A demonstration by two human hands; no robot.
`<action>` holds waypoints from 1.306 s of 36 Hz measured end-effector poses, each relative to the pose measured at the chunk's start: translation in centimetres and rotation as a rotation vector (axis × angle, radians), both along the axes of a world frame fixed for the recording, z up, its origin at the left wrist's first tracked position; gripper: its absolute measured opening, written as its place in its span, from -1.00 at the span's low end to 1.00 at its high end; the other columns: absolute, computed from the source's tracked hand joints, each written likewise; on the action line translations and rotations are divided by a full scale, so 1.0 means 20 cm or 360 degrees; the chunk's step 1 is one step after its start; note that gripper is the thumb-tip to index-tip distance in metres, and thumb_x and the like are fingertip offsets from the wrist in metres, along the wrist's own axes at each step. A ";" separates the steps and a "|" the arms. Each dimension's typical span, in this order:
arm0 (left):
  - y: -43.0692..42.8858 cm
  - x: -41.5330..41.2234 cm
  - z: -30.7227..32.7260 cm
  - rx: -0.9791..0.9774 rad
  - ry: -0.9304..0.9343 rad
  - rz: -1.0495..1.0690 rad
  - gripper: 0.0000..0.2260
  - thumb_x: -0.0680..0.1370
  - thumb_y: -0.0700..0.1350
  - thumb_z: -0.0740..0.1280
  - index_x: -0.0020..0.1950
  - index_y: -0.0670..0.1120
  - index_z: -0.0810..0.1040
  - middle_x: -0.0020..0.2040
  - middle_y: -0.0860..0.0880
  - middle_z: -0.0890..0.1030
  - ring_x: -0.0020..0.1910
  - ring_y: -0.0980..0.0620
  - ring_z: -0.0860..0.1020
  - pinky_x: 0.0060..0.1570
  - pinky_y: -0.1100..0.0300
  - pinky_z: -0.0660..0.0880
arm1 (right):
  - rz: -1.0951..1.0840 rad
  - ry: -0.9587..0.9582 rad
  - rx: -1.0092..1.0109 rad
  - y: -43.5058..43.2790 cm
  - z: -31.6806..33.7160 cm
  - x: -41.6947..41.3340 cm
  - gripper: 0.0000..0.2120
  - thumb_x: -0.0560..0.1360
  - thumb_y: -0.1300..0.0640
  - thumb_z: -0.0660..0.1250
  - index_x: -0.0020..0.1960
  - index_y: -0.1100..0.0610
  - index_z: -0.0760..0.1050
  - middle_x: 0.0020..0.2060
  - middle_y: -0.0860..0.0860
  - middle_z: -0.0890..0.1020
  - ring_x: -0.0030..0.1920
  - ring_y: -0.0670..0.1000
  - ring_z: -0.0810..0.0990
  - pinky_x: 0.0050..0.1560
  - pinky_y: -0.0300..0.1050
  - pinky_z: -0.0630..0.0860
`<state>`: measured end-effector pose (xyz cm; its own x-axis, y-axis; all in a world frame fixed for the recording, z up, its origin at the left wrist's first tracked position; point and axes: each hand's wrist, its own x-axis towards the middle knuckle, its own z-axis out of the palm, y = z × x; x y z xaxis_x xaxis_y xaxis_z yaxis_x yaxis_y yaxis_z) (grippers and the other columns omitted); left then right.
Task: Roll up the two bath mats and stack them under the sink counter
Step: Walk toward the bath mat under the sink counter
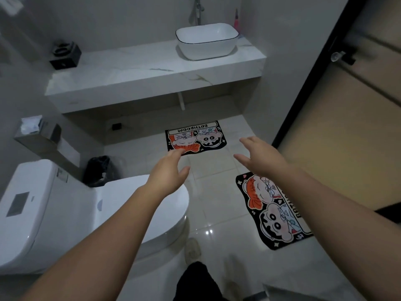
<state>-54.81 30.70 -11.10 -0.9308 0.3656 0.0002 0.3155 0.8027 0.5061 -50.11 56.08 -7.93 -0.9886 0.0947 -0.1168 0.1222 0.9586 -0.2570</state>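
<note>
Nearest me, my dark trouser leg shows at the bottom edge, with the white toilet close on my left. Its closed lid reaches under my left forearm. My left hand and right hand both stretch forward above the tiled floor, fingers spread wide, holding nothing. The near bath mat lies flat under my right forearm, beside the door. Behind the toilet sits a black bin. The far bath mat lies flat before the open space under the desk, which carries a white basin.
</note>
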 end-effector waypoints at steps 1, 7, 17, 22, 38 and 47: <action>0.00 -0.05 -0.01 -0.0005 -0.0005 0.0003 -0.52 0.56 -0.01 0.27 0.46 0.01 0.26 0.42 0.00 0.37 0.34 -0.02 0.37 0.24 0.08 0.35 | 0.0000 -0.0003 -0.0002 0.01 -0.01 -0.06 -0.41 0.56 -0.16 0.18 0.48 0.11 0.21 0.42 0.08 0.35 0.39 0.10 0.35 0.33 0.02 0.33; 0.03 -0.44 -0.07 -0.0004 -0.0030 -0.0048 -0.53 0.56 -0.03 0.28 0.44 -0.02 0.28 0.41 -0.02 0.38 0.35 -0.01 0.36 0.26 0.10 0.33 | -0.0050 -0.0023 0.0005 0.05 -0.04 -0.42 -0.44 0.56 -0.16 0.18 0.46 0.10 0.23 0.40 0.10 0.39 0.35 0.11 0.39 0.31 0.04 0.38; 0.09 -1.03 -0.14 -0.0048 -0.0100 -0.0131 -0.52 0.55 -0.04 0.28 0.45 -0.07 0.27 0.41 -0.05 0.37 0.37 -0.03 0.34 0.32 0.07 0.29 | -0.0084 -0.0074 0.0027 0.14 -0.06 -0.94 -0.41 0.56 -0.15 0.18 0.49 0.12 0.20 0.41 0.13 0.36 0.36 0.16 0.38 0.32 0.03 0.36; 0.17 -1.24 -0.15 -0.0028 -0.0102 -0.0140 -0.52 0.55 -0.08 0.29 0.45 -0.09 0.27 0.41 -0.06 0.37 0.37 -0.03 0.32 0.33 0.12 0.25 | -0.0112 -0.0094 -0.0018 0.22 -0.10 -1.13 -0.42 0.56 -0.14 0.19 0.47 0.13 0.23 0.39 0.12 0.38 0.35 0.14 0.39 0.30 0.03 0.37; 0.66 -1.97 -0.30 -0.0071 -0.0179 0.0038 -0.53 0.54 -0.04 0.28 0.43 -0.06 0.30 0.39 -0.05 0.39 0.35 -0.04 0.36 0.32 0.04 0.33 | -0.0034 -0.0196 -0.0106 0.77 -0.24 -2.00 -0.39 0.56 -0.14 0.18 0.50 0.12 0.18 0.47 0.10 0.28 0.44 0.11 0.28 0.38 0.01 0.26; 0.86 -2.20 -0.35 -0.0018 -0.0169 0.0207 -0.55 0.55 -0.08 0.29 0.42 -0.09 0.33 0.38 -0.06 0.41 0.33 -0.03 0.38 0.28 0.10 0.31 | 0.0060 -0.0276 -0.0129 0.99 -0.30 -2.39 -0.41 0.57 -0.13 0.17 0.49 0.15 0.21 0.46 0.13 0.30 0.43 0.13 0.29 0.37 0.01 0.28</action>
